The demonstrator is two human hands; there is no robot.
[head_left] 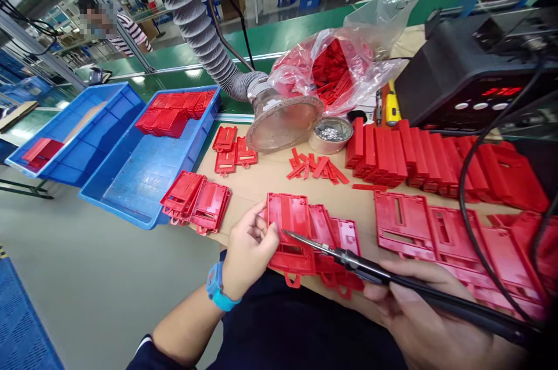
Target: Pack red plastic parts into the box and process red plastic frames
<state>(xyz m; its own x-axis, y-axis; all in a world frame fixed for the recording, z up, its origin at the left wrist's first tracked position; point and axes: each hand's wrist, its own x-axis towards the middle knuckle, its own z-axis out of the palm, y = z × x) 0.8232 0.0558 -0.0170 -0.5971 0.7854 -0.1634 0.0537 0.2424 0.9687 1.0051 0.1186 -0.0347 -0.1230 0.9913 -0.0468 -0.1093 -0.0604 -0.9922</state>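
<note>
My right hand (pixel 418 306) is wrapped round a black soldering iron (pixel 370 271), whose metal tip points left over a red plastic housing (pixel 288 221). At that housing's left edge, my left hand (pixel 250 245) is closed with thumb and fingers gripping it. A turquoise watch is on the left wrist. More red housings (pixel 325 227) lie overlapped just right of the held one. Behind them several thin red strips (pixel 316 166) lie loose on the cardboard. Another group of red housings (pixel 405 221) spreads out beyond the iron, partly hidden by my right hand and the cable.
A grey fume hose ends in a funnel (pixel 283 123) above the bench. Behind it lie a plastic bag of red parts (pixel 333 70) and a round tin (pixel 331 134). Blue bins (pixel 131 184) stand left; a soldering station (pixel 479 79) stands right. A person (pixel 126 32) is across the bench.
</note>
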